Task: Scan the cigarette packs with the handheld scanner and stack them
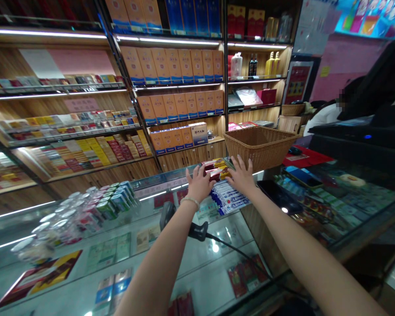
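Observation:
My left hand reaches over the glass counter with its fingers spread, at the left edge of a pile of red and yellow wrapped packets. Across the pile, my right hand lies with fingers apart at the right side of the same packets. Whether the fingertips press on them cannot be made out. Between my wrists, several blue-and-white stick packets lie in a neat row. Beneath my left forearm rests a black handheld barcode scanner, its cable running off to the right.
Behind the packets stands a wicker basket. A dark phone lies right of my right wrist. Small boxes and clear-lidded tubs line the counter's left. Shelves of boxes rise behind; a person is at the right.

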### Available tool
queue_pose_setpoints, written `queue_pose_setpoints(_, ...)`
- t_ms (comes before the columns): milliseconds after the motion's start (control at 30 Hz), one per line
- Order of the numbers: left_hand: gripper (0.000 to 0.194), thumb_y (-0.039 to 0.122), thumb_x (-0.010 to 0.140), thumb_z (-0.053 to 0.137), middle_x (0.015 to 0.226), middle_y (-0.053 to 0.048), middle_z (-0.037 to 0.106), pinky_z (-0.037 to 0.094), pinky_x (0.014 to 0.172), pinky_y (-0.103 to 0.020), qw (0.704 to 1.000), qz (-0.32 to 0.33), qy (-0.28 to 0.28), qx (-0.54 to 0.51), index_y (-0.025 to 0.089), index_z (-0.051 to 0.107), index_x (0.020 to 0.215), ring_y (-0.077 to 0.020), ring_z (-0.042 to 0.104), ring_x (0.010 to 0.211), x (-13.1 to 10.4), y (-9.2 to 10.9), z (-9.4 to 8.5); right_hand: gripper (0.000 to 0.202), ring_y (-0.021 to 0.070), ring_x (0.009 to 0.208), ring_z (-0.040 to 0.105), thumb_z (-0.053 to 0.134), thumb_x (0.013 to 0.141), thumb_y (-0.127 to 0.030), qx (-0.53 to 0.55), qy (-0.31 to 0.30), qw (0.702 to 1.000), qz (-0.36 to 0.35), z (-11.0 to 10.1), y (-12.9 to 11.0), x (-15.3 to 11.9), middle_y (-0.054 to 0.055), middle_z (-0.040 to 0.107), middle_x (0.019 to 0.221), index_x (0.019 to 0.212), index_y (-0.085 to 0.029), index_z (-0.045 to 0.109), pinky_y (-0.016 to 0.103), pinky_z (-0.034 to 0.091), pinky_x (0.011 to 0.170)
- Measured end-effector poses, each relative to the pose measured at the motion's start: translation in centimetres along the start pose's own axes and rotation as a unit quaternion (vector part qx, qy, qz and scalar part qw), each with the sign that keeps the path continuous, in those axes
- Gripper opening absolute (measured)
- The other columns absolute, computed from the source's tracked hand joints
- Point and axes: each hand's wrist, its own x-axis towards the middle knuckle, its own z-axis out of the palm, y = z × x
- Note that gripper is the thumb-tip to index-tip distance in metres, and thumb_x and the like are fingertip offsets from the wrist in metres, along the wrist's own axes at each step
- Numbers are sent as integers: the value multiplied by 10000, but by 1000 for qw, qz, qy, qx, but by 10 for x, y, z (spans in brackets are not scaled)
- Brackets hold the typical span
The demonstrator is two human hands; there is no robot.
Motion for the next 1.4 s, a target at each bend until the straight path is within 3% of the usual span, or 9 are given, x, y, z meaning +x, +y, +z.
queue_pose_setpoints(167,355,464,997,549,1630,-95,487,104,1264,-721,1000,18,14,7,293,758,1227,-347,339,1542,-2,0,-4,250,389,1575,264,669,938,-380,3,24,999,-20,-5,1,-1,120,449,1659,1074,-213,795,728,124,1228)
queue_pose_setpoints(567,278,312,929,636,1588,-48,545,100,1280,-714,998,32,36,27,325,780,1166,-336,344,1542,-1,-2,-4,217,370,1554,302,629,926,-279,6,27,999,-37,-3,7,-3,84,494,1632,1073,-248,786,728,122,1227)
queue_pose_setpoints(867,229,284,952,608,1573,-54,562,107,1288,-701,997,53,45,31,290,806,1067,-331,331,1554,-2,0,-11,250,340,1559,301,556,976,-292,5,36,997,-73,-4,11,-5,52,497,1633,1094,-268,775,708,90,1244)
queue_pose_setpoints(1000,206,296,922,654,1585,-41,548,100,1281,-709,999,29,30,12,302,799,1069,-340,324,1555,-4,-1,-14,236,343,1557,308,579,966,-290,8,28,996,-79,-5,12,-5,48,495,1635,1095,-271,776,713,119,1236)
queue_pose_setpoints(1100,316,371,887,715,1607,-58,520,139,1272,-702,1000,-19,5,-10,303,751,1194,-344,332,1550,-3,-3,-16,228,345,1560,306,597,955,-287,11,18,997,-75,-6,12,-5,42,495,1635,1089,-273,781,709,126,1241)
queue_pose_setpoints(1233,633,572,886,681,1665,-137,429,198,1247,-704,995,-85,-37,-49,275,606,1440,-369,299,1567,4,-10,-14,235,346,1556,319,591,960,-280,12,4,998,-69,-9,11,-6,44,500,1631,1097,-273,781,709,145,1239)
queue_pose_setpoints(1400,753,732,871,598,1724,-175,299,192,1213,-748,990,-87,-100,-50,311,566,1495,-418,204,1602,15,-18,-9,233,358,1549,328,586,966,-289,14,11,997,-72,-8,11,-5,52,510,1623,1086,-272,785,725,156,1227)
